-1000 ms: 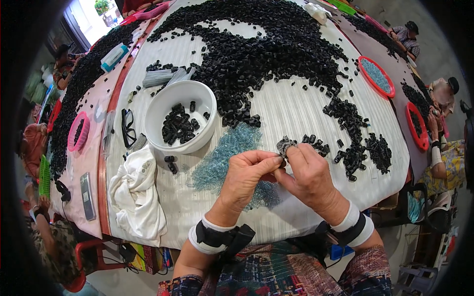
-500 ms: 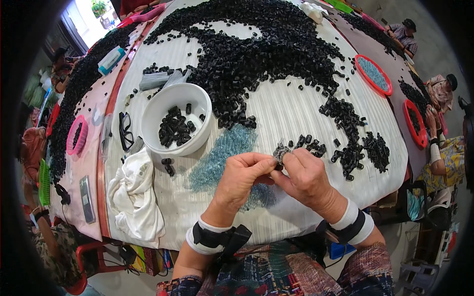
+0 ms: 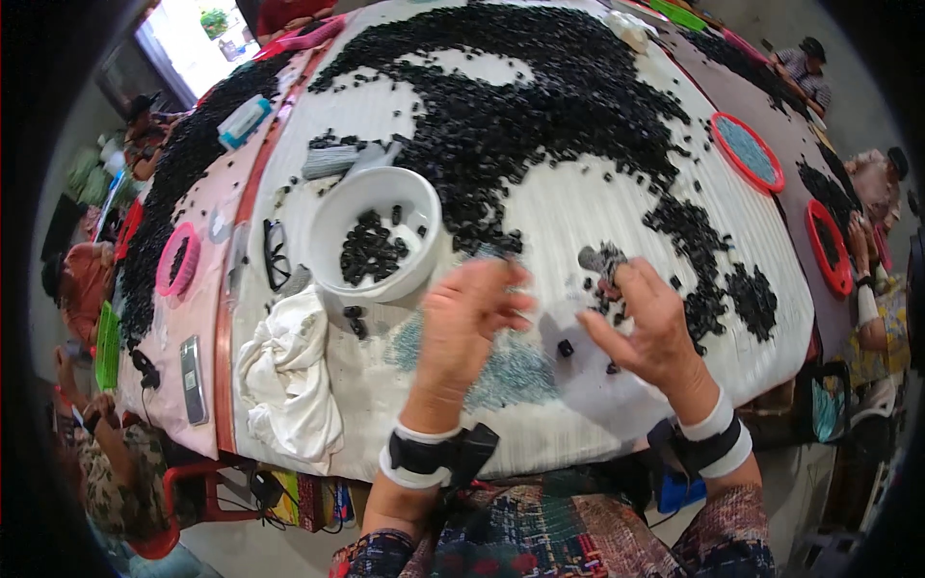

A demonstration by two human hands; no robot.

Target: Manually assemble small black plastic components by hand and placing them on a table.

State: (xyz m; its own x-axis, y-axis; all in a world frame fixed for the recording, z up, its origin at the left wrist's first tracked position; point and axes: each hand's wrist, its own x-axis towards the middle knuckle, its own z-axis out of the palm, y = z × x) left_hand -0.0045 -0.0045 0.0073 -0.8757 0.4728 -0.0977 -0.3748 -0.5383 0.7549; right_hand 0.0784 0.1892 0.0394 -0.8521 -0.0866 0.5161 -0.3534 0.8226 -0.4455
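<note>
My left hand (image 3: 467, 323), smeared by motion, is above a pile of small translucent blue pieces (image 3: 511, 376); its fingers look apart and I see nothing in them. To its right, my right hand (image 3: 655, 328) has its fingers curled on a grey, crumpled-looking bundle (image 3: 602, 260) with a dark end, while its thumb sticks out apart. What the bundle is made of I cannot make out. Below and between the hands is one short black cylindrical part (image 3: 565, 348). More black parts (image 3: 684, 226) lie beyond and right of my right hand.
A white bowl (image 3: 323, 226) with black parts stands left, near eyeglasses (image 3: 277, 255) and a white cloth (image 3: 287, 376). A large black heap (image 3: 540, 106) covers the table's far side. Red trays (image 3: 718, 144) sit at right. Other people (image 3: 805, 72) work around the tables.
My hands have parted: the left moved up and blurred, the right moved right and up with the grey bundle. One black part now shows between them. The whole view shifted slightly.
</note>
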